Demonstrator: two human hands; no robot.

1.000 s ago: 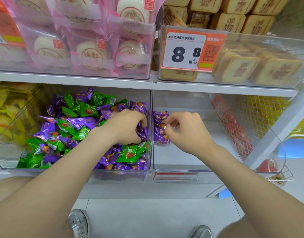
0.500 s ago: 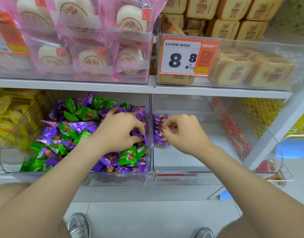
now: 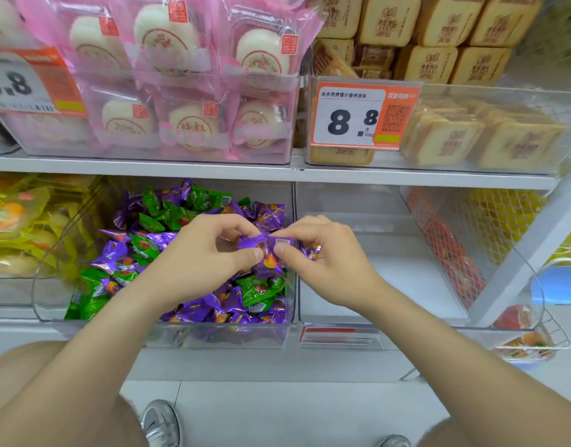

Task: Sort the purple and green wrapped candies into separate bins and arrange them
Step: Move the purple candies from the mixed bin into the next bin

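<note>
Purple and green foil-wrapped candies [image 3: 139, 253] are heaped, mixed, in the clear plastic left bin [image 3: 232, 337]. One purple candy [image 3: 268, 253] is held over its right wall; a few purple pieces [image 3: 311, 252] are seen just beyond.

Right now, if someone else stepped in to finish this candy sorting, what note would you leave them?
The left hand and right hand both pinch one purple candy above the wall between the bins.
The left bin holds a mixed heap of purple and green candies.
The right bin has a few purple candies by its left wall, partly hidden.
Done: those few moved.
Left: drop this one in the right bin, bring over the other purples, arrange both bins.
</note>
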